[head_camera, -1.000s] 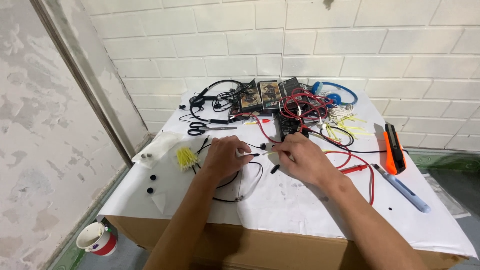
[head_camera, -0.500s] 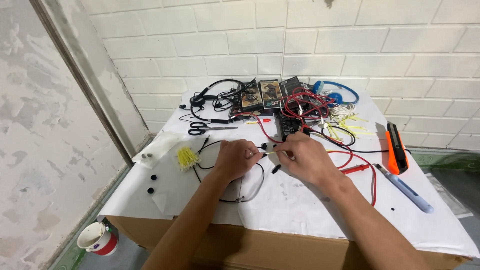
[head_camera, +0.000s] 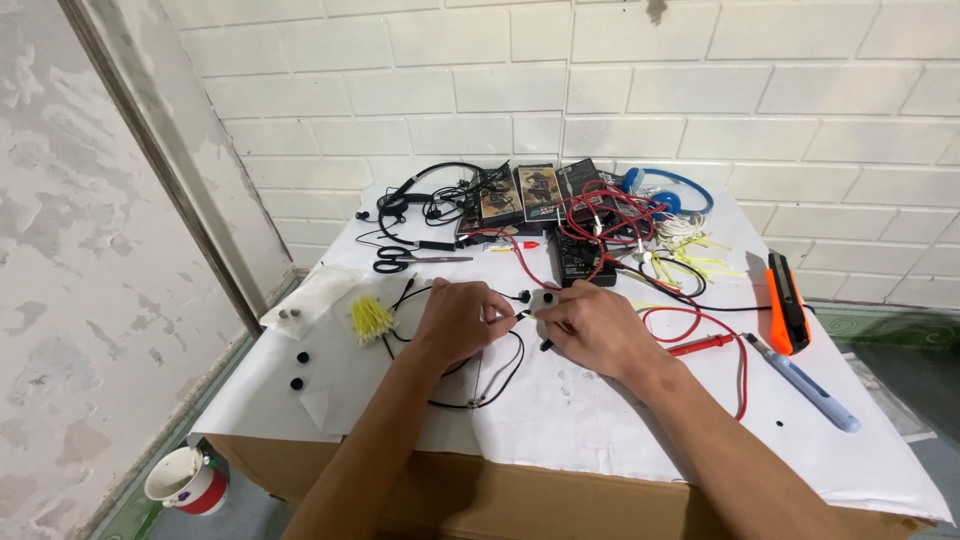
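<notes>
White-papered table (head_camera: 600, 440), black wire (head_camera: 505, 365) pinched between fingers (head_camera: 500, 312)

We're looking at a makeshift electronics workshop: red test leads (head_camera: 700, 335) are sprawling across the paper-covered surface (head_camera: 620, 430), scissors (head_camera: 405, 260) lying near its far-left corner, bare white brick wall (head_camera: 600, 90) behind.

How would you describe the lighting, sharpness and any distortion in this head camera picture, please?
Head view: soft, even light, with only faint shadows under the left hand and right hand; no glare on the white paper; the centre is sharp enough to show the thin black wire; the wide lens bends the brick wall lines slightly and leans the left wall edge.
</notes>
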